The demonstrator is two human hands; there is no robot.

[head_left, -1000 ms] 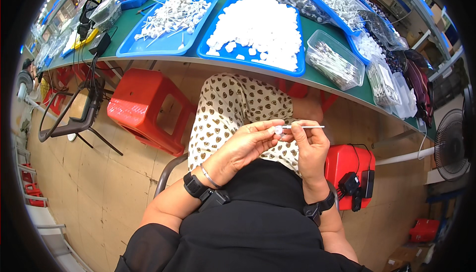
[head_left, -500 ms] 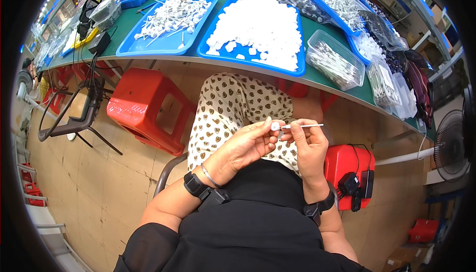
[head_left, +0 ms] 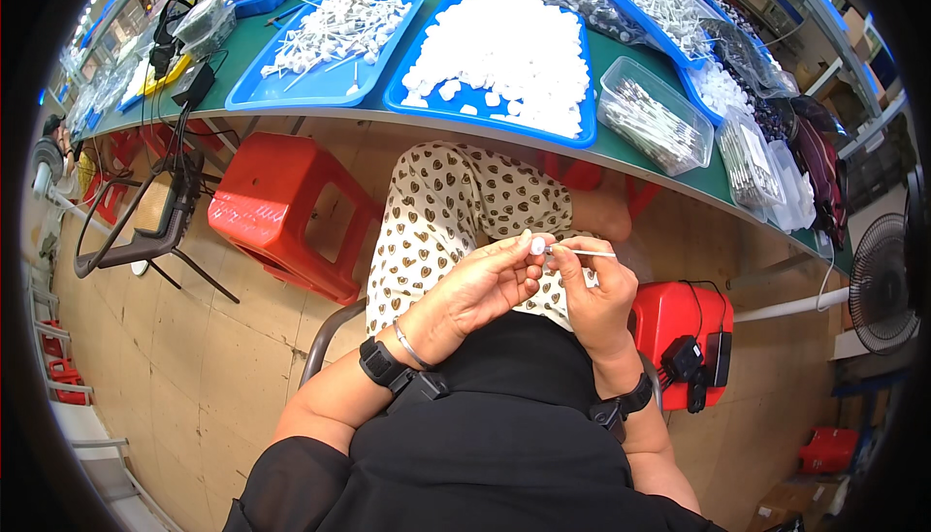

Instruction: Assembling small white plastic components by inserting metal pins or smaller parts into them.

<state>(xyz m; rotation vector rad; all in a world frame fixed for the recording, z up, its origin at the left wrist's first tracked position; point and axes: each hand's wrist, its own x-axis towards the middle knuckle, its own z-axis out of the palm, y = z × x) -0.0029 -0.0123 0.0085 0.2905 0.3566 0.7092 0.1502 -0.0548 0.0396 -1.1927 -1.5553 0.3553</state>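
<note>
Though slightly aslant, white stick (head_left: 594,254) crosswise, tip rightward.

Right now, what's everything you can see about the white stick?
The stick is thin, straight and white, maybe plastic. The right hand pinches it, covering part of it. It lies nearly sideways, its free end pointing right. Its other end is by the white piece in the left hand; I can't tell whether they join.

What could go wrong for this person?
The small white piece in the left hand, or the thin stick in the right hand, might slip and drop onto the lap. The blue tray of white pieces sits close to the edge of the table, so a knock could perhaps spill it. The hanging black cables might snag someone.
</note>
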